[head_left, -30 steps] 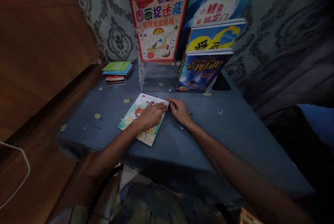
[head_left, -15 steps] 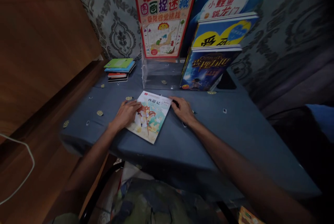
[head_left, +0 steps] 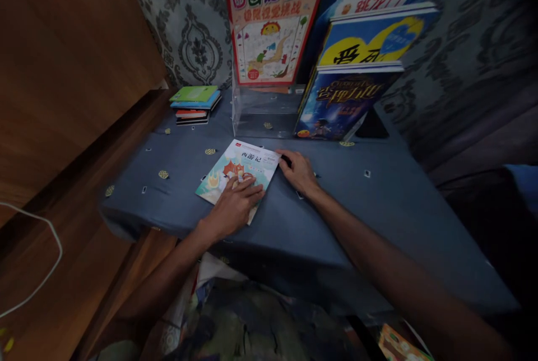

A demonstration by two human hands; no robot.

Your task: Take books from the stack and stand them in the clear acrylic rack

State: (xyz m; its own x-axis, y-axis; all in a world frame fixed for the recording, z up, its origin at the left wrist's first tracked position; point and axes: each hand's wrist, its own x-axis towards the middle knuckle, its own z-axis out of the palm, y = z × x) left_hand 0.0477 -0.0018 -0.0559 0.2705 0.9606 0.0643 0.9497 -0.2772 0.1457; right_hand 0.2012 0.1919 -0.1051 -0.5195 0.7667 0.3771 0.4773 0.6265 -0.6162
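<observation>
One thin picture book (head_left: 241, 167), pale cartoon cover, lies flat

Glossy paper booklet (head_left: 237, 173) on matt cloth tablecloth (head_left: 378, 204).

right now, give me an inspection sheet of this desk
surface: blue cloth with small printed motifs covers the desk
job's things: thin book lies flat, closed, cover up
clutter: book stack at far left; clear stand holding upright books
grips: left hand flat on the book's near end; right hand at its far right corner
cables: white cable looped at left
surroundings: wood panel left, patterned wall behind
</observation>
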